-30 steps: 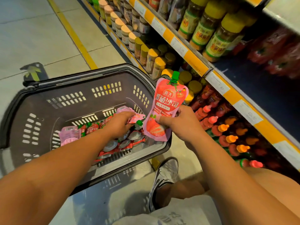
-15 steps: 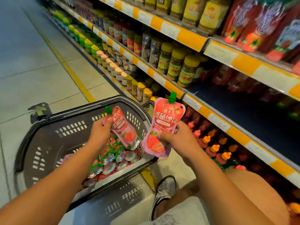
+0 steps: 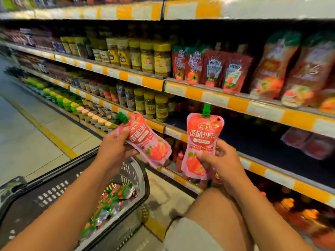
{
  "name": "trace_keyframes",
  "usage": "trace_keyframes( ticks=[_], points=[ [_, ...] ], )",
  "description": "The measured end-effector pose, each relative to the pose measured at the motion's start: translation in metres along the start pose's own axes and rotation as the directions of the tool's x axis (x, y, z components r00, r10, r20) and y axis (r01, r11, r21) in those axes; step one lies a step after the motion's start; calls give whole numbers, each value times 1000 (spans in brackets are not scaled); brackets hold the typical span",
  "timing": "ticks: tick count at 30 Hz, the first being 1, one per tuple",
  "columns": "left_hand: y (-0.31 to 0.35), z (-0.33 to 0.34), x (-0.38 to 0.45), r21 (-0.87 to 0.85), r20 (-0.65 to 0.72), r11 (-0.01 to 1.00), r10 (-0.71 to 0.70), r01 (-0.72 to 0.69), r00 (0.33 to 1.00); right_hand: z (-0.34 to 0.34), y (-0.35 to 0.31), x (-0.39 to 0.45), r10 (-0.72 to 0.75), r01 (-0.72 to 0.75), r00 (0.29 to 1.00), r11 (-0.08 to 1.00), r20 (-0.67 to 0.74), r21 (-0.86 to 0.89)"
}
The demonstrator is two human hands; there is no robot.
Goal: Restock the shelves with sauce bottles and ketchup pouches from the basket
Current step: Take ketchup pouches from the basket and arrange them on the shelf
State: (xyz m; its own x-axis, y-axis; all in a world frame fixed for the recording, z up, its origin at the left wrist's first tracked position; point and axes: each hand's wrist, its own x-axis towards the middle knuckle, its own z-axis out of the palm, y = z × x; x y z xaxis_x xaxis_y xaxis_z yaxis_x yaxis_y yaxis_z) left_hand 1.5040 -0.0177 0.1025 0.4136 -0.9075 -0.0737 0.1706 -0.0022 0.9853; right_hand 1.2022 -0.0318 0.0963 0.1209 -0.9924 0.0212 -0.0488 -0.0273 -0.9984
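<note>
Ketchup pouches are gripped one per hand, left pouch tilted in left hand, right pouch upright in right hand.

- A dark open bay on the shelf level behind the upright ketchup pouch offers free room.
- Yellow-lidded jars crowd the same level just to its left.
- Heinz pouches fill the level above edge to edge.
- Squeeze bottles pack the lower level.
- The basket stands open-topped, pouches piled inside.
</note>
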Motion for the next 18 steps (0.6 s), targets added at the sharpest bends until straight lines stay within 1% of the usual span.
trace_keyframes(
  ticks=[4, 8, 12, 18],
  points=[
    [10, 65, -12, -10, 124, 1000, 15, -14, 992, -73, -8, -9, -60, 56, 994, 997, -88, -51],
    [-3, 137, -27, -21, 247, 1000, -1, 6, 969, -147, -11, -28, -75, 55, 986, 989, -148, -139],
    [-29, 204, -46, -4, 366, 998, -58, 64, 929, -211, -1, -52, -52, 5, 976, 976, -211, -217],
    [-77, 280, -64, 77, 450, 986, -165, 146, 878, -281, 35, -83, 62, -141, 950, 959, -305, -244]
  ],
)
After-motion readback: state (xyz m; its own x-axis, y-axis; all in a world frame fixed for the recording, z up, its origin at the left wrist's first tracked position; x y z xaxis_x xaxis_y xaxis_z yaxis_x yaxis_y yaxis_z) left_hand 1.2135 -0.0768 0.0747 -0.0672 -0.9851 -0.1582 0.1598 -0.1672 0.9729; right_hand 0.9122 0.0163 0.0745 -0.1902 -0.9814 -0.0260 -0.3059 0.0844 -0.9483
